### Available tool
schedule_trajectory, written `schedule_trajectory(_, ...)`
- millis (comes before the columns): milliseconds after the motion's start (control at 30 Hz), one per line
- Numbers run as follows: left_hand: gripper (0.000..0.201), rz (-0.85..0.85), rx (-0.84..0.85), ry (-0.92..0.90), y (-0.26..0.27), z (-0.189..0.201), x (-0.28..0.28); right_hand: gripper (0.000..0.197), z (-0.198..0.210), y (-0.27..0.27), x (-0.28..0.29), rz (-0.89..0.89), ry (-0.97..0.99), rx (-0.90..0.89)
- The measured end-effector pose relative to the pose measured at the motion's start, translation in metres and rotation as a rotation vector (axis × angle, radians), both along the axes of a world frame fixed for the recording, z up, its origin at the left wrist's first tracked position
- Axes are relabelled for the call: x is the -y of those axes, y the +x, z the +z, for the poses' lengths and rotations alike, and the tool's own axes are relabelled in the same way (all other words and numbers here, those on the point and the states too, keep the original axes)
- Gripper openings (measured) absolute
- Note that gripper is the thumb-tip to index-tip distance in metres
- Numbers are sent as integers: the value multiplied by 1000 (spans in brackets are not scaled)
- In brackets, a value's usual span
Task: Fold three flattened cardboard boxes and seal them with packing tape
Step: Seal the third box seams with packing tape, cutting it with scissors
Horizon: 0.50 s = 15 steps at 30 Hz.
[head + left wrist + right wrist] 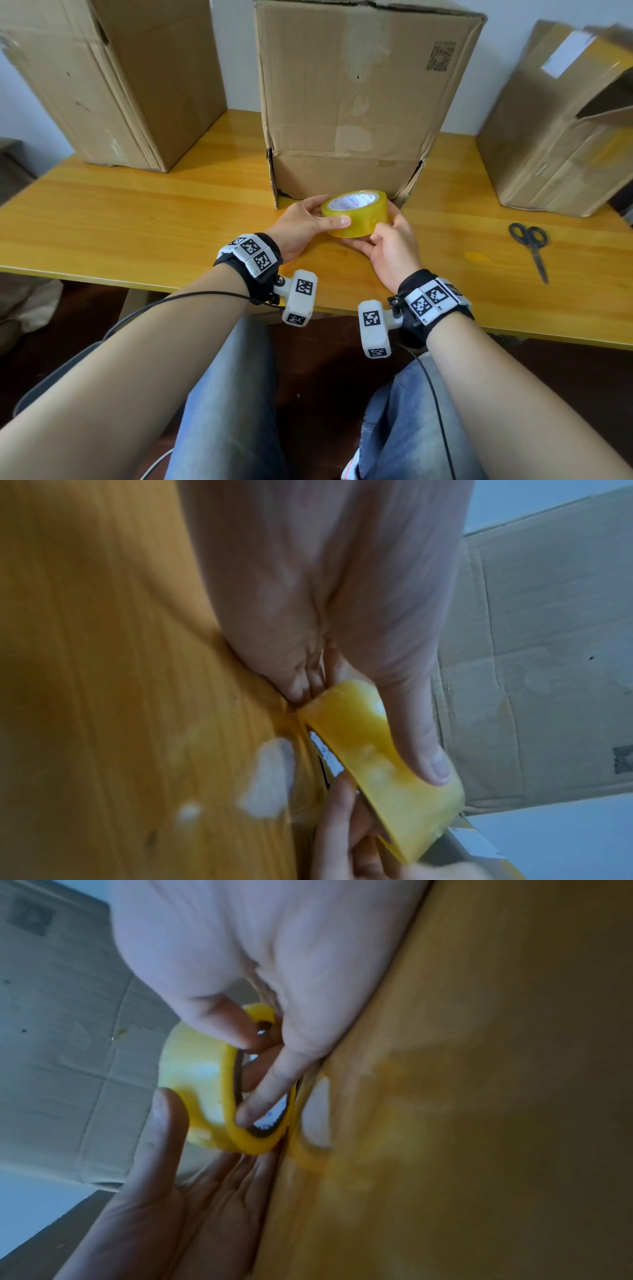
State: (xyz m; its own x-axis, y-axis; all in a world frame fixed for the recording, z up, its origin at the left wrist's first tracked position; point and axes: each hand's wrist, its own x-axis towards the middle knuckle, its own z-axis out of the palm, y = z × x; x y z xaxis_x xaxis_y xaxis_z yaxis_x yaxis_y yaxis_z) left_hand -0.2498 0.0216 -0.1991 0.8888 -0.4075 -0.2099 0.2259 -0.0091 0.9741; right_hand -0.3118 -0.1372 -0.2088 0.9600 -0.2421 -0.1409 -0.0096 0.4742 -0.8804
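A yellow roll of packing tape [356,214] is held just above the wooden table [137,219], in front of the middle cardboard box [359,96]. My left hand [305,222] grips its left side, thumb lying across the outer band. My right hand [387,246] holds its right and under side, thumb on the band. In the left wrist view the tape roll [387,753] shows under my thumb. In the right wrist view the tape roll [219,1096] has fingers reaching into its core. Two more boxes stand left [113,82] and right [561,130].
Black scissors [531,245] lie on the table at the right. The table's front edge runs just behind my wrists. A dark floor and my jeans-covered knees are below.
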Motion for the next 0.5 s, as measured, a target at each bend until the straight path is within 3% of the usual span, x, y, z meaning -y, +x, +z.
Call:
schedule_trajectory(67, 100, 3, -3, -12, 0, 1, 1, 55, 1, 0, 2, 25, 32, 4)
schedule_trajectory(167, 96, 7, -12, -38, 0, 1, 1, 44, 2, -2, 2, 52, 22, 9)
schedule_trajectory(500, 108, 26, 14, -21, -3, 1, 1, 62, 1, 3, 2, 21, 10, -14)
